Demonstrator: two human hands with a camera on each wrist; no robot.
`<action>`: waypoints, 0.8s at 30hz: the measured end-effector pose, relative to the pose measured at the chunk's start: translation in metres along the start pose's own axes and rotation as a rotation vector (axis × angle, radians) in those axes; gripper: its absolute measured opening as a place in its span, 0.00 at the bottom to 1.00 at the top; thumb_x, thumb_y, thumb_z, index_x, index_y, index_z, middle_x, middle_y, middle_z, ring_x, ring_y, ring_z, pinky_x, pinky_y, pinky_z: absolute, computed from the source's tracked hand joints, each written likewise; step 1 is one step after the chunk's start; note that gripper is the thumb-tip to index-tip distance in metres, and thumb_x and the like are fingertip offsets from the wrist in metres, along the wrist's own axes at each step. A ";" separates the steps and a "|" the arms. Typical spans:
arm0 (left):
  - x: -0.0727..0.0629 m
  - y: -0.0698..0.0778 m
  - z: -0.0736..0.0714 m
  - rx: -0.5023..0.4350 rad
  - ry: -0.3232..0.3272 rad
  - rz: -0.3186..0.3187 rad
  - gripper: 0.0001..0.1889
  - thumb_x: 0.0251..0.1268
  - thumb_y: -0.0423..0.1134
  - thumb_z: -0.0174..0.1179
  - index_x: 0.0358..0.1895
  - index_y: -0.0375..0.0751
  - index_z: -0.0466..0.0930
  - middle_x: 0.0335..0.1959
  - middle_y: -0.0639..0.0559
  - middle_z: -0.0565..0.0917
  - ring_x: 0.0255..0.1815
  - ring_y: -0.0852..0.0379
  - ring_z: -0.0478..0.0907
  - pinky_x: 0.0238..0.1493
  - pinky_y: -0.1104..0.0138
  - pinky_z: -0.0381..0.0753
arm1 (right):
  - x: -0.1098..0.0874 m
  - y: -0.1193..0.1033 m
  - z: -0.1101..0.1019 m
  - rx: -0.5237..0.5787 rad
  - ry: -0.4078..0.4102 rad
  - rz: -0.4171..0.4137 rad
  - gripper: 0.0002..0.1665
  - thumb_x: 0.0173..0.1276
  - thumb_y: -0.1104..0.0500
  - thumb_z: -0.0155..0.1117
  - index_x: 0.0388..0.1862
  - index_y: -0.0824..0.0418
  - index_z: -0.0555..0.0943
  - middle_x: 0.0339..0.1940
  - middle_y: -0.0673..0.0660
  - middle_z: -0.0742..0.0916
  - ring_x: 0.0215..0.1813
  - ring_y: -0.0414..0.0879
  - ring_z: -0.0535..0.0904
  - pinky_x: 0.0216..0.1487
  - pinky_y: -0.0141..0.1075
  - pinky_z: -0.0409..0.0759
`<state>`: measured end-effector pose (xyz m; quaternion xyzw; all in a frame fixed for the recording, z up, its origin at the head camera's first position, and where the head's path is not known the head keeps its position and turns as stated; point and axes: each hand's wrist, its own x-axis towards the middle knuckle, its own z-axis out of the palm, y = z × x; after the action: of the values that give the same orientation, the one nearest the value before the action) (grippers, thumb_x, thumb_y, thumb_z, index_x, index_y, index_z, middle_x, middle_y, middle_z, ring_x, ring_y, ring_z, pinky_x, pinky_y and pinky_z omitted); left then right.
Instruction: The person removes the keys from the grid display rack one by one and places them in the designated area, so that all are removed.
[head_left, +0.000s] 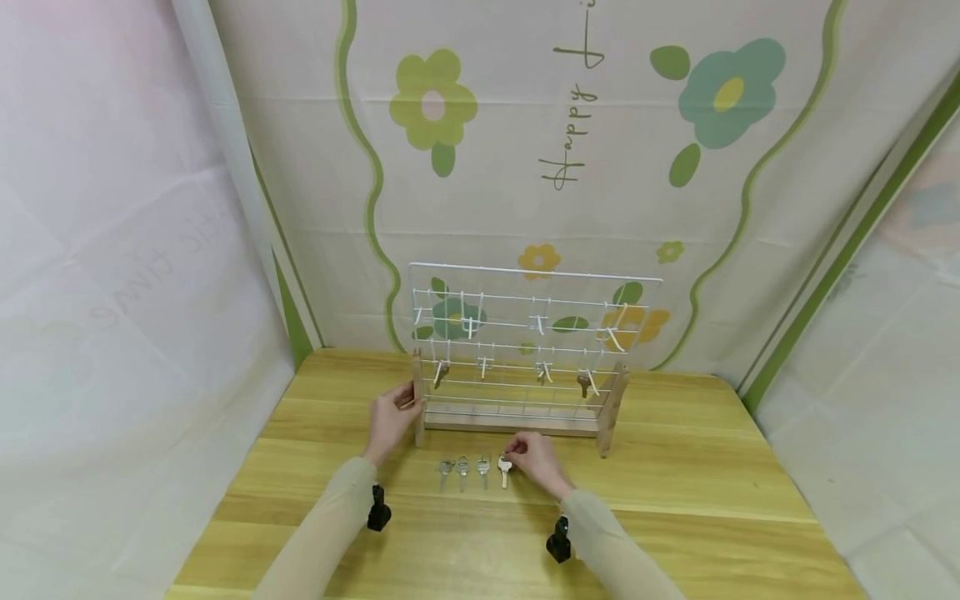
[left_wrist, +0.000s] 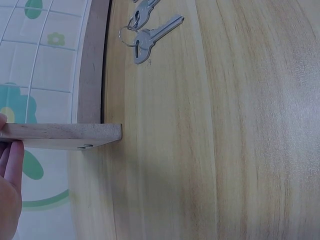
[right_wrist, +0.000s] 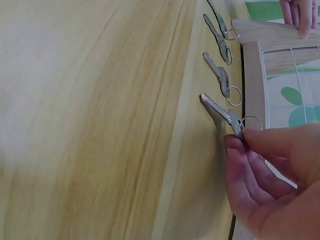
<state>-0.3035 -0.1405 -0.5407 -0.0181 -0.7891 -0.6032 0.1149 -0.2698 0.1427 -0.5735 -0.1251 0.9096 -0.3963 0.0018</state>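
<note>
Pinched between the thumb and fingers of the right hand (head_left: 542,462) is one key (right_wrist: 231,119), taken by its head, with the blade pointed back toward the person and a ring (right_wrist: 252,117) looped through the head; whether its tip is rested on the table (head_left: 675,508) or lifted just off it cannot be told; by the left hand (head_left: 390,421) the left upright (left_wrist: 65,131) of a wooden stand is gripped, with fingers seen on both its faces; three more keys (head_left: 462,472) are laid side by side on the table, to the left of the pinched key, and each is fitted with a ring; all four are lined up in front of the stand's wooden base bar (head_left: 517,422), blades turned away from it; between the uprights a white wire grid (head_left: 536,272) is held standing, and by it two rows of white hooks (head_left: 615,339) are carried; on the lower row a hung key (head_left: 444,374) is seen at the left end and a second hung key (head_left: 584,385) at the right end; behind the table a pale cloth (head_left: 480,204) printed with flowers is hung.
</note>
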 end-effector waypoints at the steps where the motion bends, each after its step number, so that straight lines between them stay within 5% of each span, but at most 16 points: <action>1: 0.000 0.000 0.000 -0.004 0.000 -0.002 0.22 0.61 0.26 0.65 0.60 0.26 0.77 0.56 0.30 0.82 0.56 0.38 0.83 0.52 0.64 0.89 | 0.000 -0.001 0.000 0.000 0.006 0.006 0.03 0.59 0.66 0.73 0.30 0.62 0.85 0.29 0.55 0.88 0.29 0.37 0.79 0.29 0.25 0.79; 24: 0.000 -0.004 0.001 -0.022 0.008 0.028 0.22 0.60 0.25 0.66 0.59 0.25 0.77 0.55 0.29 0.83 0.55 0.37 0.84 0.51 0.65 0.89 | -0.001 0.004 0.004 -0.024 0.016 -0.025 0.03 0.57 0.69 0.73 0.28 0.64 0.87 0.27 0.55 0.89 0.30 0.39 0.82 0.30 0.26 0.81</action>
<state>-0.3047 -0.1403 -0.5446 -0.0280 -0.7814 -0.6104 0.1264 -0.2694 0.1426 -0.5797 -0.1334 0.9127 -0.3862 -0.0117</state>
